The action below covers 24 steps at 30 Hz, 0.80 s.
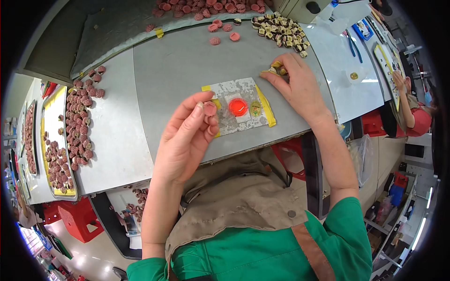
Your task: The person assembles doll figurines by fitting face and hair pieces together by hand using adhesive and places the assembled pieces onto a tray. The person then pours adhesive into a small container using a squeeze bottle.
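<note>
Between the thumb and fingers of my left hand (180, 129) is a small pink ridged cup (210, 109), its hollow side showing. My right hand (300, 86), off to the right above the worktop, pinches a small cream-coloured piece (273, 70); yellow wraps cover its fingertips. On the table between my hands lies a grey-white speckled sheet (229, 87) fixed with yellow tape. A glossy red disc (237, 107) sits in its middle, with a yellow-green oval (255, 108) beside it. Beyond my right hand lies a heap of cream-and-dark pieces (281, 32).
Loose pink cups (215, 40) lie on the far worktop, below a larger heap (206, 7). Pink-and-dark pieces (80, 107) cluster at the left, next to a yellow-lined tray (70, 180). Blue-handled pliers (354, 47) lie at the right. Another person (417, 112) works farther right.
</note>
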Each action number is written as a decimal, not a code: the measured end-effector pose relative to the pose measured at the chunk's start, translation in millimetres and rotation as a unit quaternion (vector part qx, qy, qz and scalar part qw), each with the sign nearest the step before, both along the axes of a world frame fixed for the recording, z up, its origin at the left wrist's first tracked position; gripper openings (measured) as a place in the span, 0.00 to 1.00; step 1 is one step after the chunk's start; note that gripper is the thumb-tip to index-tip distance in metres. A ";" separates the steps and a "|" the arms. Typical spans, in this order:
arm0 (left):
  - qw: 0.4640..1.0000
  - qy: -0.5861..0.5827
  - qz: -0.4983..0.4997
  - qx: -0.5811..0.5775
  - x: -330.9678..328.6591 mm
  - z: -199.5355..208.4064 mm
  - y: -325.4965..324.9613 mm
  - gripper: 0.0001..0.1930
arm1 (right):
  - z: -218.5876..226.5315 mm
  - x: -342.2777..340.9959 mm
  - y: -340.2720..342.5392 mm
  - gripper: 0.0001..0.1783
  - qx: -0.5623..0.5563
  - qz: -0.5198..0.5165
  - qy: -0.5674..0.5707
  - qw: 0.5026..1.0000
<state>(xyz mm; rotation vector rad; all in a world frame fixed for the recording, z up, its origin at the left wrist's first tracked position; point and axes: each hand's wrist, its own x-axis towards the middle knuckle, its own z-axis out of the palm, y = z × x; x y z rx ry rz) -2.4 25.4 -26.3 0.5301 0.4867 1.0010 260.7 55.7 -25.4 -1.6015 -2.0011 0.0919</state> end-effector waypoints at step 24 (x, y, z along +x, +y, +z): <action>0.999 -0.048 -0.002 -0.003 -23.5 -17.4 -6.3 0.18 | 19.6 -71.1 -31.3 0.11 -0.036 0.217 -0.021 0.975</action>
